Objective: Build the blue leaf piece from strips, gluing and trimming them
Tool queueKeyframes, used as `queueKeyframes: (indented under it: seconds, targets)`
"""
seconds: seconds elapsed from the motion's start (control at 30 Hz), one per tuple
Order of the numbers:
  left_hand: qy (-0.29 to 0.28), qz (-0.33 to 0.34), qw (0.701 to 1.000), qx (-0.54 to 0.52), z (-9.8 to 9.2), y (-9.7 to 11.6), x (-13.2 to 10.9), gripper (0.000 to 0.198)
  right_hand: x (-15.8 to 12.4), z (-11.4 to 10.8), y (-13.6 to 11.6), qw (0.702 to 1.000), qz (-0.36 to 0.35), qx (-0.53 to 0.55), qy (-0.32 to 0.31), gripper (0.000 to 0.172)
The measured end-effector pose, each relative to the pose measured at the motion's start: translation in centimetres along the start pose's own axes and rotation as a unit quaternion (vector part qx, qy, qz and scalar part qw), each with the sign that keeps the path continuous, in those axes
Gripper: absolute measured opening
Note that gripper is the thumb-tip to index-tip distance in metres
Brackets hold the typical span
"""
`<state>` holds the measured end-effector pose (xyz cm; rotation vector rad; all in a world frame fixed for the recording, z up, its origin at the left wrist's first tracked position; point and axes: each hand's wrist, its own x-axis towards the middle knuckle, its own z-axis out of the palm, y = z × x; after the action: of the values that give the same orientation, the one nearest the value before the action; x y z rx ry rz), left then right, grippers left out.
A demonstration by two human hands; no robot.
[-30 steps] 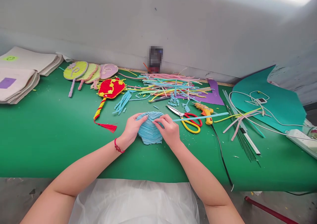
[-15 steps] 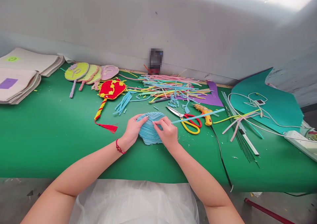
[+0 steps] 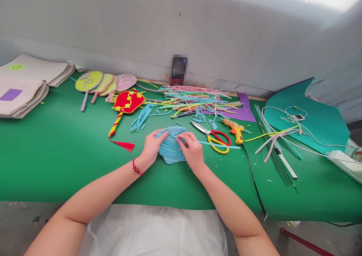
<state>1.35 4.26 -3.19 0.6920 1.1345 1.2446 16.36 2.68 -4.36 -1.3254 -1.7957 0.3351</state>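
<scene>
A blue fan panel [image 3: 171, 152], covered in slanting rows of pipe cleaner, is held just above the green table. My left hand [image 3: 152, 144] grips its left edge, thumb on top and fingers behind. My right hand [image 3: 192, 148] pinches a long blue pipe cleaner [image 3: 220, 145] over the panel's upper right. One end of the strip lies on the panel near the middle; the other sticks out to the right, over the scissors [image 3: 216, 139]. The scissors have one red and one yellow handle and lie right of my right hand.
A yellow glue gun [image 3: 236, 131] with a black cord lies beside the scissors. Behind are piled pipe cleaners [image 3: 198, 97] and blue offcuts [image 3: 198, 116]. A red fan [image 3: 128, 102] and several paler fans [image 3: 89, 81] lie left. At right are thin wires [image 3: 278, 167] and a power strip [image 3: 343, 160].
The free end of the blue pipe cleaner has swung down, from above the glue gun's body to across the scissors' handles. My right fingers have shifted slightly; my left hand keeps its grip.
</scene>
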Motion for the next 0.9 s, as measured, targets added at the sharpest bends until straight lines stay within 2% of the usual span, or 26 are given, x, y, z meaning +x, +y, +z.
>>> queueKeyframes:
  seconds: [0.2, 0.4, 0.9]
  targets:
    - [-0.017, -0.004, 1.000, 0.001, -0.16, -0.10, 0.12, 0.039, 0.13, -0.41, -0.07, 0.999, 0.017, 0.038, -0.002, 0.018]
    - [-0.029, -0.003, 0.999, 0.014, -0.41, -0.23, 0.26, 0.040, 0.19, -0.63, 0.10, 0.999, 0.015, 0.029, 0.005, 0.019]
    - [-0.021, -0.014, 1.000, -0.002, -0.31, -0.11, 0.35, 0.042, -0.27, -0.42, -0.42, 1.000, 0.004, 0.010, -0.005, 0.019]
